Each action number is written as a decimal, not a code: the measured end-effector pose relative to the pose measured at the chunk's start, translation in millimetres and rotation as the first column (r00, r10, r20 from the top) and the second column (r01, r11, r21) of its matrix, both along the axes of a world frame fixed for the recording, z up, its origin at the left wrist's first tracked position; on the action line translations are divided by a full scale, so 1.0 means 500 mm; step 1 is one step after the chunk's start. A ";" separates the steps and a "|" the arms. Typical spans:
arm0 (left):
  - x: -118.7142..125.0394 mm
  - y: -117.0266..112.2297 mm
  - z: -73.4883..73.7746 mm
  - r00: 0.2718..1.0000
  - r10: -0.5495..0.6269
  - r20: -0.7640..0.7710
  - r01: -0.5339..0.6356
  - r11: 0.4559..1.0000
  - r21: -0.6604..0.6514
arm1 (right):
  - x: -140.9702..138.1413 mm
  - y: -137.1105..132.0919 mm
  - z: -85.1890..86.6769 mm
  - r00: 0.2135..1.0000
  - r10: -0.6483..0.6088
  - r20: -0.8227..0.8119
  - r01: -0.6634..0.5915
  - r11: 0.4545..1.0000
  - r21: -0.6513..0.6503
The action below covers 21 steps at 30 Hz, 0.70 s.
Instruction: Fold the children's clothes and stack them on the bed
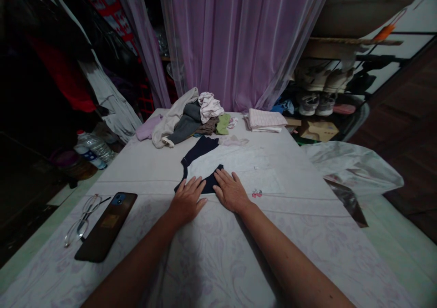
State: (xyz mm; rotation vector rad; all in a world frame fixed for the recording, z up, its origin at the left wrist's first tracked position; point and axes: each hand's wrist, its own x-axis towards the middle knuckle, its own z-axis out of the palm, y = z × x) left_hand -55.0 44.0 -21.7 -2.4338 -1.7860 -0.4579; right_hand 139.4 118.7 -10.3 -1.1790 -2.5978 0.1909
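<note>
My left hand (187, 200) and my right hand (232, 191) lie flat, palms down, with their fingers spread on a white garment with dark navy parts (218, 162). The garment is spread out on a bed with a pale floral cover (211, 262). Neither hand grips it. Navy fabric shows beside and under my fingers, and a navy strip runs up to the far end. A brown-cased phone (105, 226) and wire-framed glasses (82, 219) lie to the left of my left hand.
A loose pile of clothes (187, 116) sits at the far end of the bed, with a folded pale stack (264, 120) to its right. A plastic water bottle (94, 148) stands off the left side. A plastic sheet (351, 171) lies at the right, and shoes (317, 89) sit on a rack.
</note>
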 end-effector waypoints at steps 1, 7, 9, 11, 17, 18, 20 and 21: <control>0.000 -0.001 0.002 1.000 -0.003 -0.008 0.003 1.000 0.002 | 0.000 0.004 0.001 1.000 -0.004 0.000 0.004 1.000 0.001; 0.000 -0.002 0.013 0.998 -0.055 -0.034 0.053 0.997 -0.051 | -0.002 0.020 0.006 0.999 -0.034 0.007 0.034 0.999 -0.029; -0.001 0.000 0.016 0.997 -0.062 -0.036 0.058 0.994 -0.097 | -0.003 0.028 0.006 0.998 -0.066 -0.001 0.066 0.997 -0.037; -0.003 0.002 0.021 0.998 -0.057 -0.039 0.050 0.986 -0.156 | -0.002 0.037 0.006 0.994 -0.112 -0.008 0.112 0.993 -0.040; -0.001 0.011 0.054 0.998 -0.053 -0.018 0.046 0.961 -0.272 | 0.006 0.046 0.011 0.972 -0.234 -0.004 0.233 0.972 -0.037; 0.003 0.016 0.063 0.999 -0.041 -0.020 0.034 0.962 -0.272 | 0.008 0.042 0.013 0.973 -0.230 -0.006 0.230 0.973 -0.022; 0.019 0.031 0.077 1.000 -0.001 -0.028 -0.006 0.968 -0.250 | 0.011 0.031 0.015 0.985 -0.174 -0.001 0.174 0.985 0.000; 0.029 0.041 0.083 0.999 0.023 -0.030 -0.029 0.972 -0.233 | 0.013 0.025 0.016 0.991 -0.135 0.007 0.135 0.991 -0.002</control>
